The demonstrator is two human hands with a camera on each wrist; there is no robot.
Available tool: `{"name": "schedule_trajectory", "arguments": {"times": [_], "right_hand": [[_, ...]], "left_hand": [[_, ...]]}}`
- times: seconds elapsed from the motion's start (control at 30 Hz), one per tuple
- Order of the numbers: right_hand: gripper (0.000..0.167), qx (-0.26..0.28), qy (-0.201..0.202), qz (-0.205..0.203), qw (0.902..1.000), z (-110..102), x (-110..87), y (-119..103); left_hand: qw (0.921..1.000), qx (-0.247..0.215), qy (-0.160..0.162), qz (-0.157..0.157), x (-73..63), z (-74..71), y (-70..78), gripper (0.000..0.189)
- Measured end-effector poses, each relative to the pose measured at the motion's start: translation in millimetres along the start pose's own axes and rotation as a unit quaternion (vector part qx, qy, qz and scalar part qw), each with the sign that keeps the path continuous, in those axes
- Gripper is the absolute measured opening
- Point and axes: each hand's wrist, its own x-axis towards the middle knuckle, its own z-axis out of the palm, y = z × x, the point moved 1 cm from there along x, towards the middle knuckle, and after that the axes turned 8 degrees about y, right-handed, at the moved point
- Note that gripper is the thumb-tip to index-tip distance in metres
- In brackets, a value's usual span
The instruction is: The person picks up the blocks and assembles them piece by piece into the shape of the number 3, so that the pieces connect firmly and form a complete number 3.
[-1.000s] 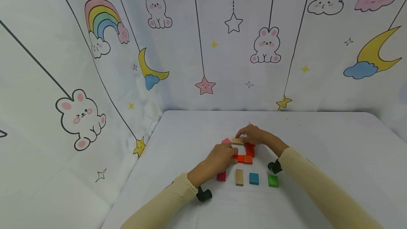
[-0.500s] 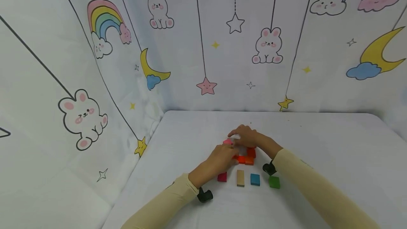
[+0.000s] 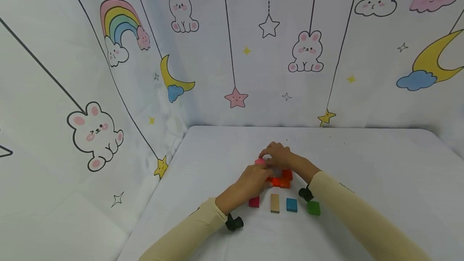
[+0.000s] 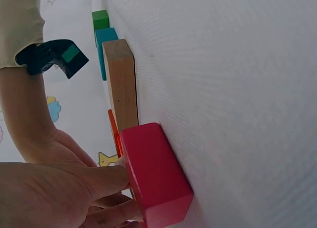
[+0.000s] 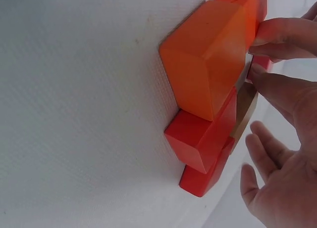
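My left hand (image 3: 253, 180) is at the left side of a ring of small blocks; its thumb and a finger pinch an orange-red block (image 5: 256, 13). My right hand (image 3: 279, 156) is over the far side of the ring. In the right wrist view its thumb touches near the end of a wooden block (image 5: 243, 112), its other fingers loosely extended. A pink block (image 3: 259, 161) shows beside its fingertips. An orange block (image 5: 205, 55) and red blocks (image 5: 200, 139) form the right part of the ring. The hands hide some blocks in the head view.
In front of the ring stand a crimson block (image 3: 254, 201), another wooden block (image 3: 275, 203), a blue block (image 3: 291, 205) and a green block (image 3: 313, 208) on the white table (image 3: 217, 144). A patterned curtain (image 3: 203, 51) hangs behind.
My right hand has moved left along the far side of the ring, from the wooden block's right part towards the pink block, and now covers the wooden block. The left hand has stayed put.
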Motion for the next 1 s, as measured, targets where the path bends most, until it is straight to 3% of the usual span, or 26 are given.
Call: {"name": "schedule_trajectory", "arguments": {"times": [0.53,1.0], "right_hand": [[0.025,-0.017,0.028,0.001,0.9995,-3.7,-2.8,-1.8],[0.023,-0.025,0.028,0.004,0.9993,-6.3,-4.9,-3.6]], "left_hand": [[0.9999,-0.012,0.007,0.002,0.6,0.5,-0.9,0.025],[1.0000,-0.007,-0.004,-0.006,2.5,0.6,-0.2,0.027]]}}
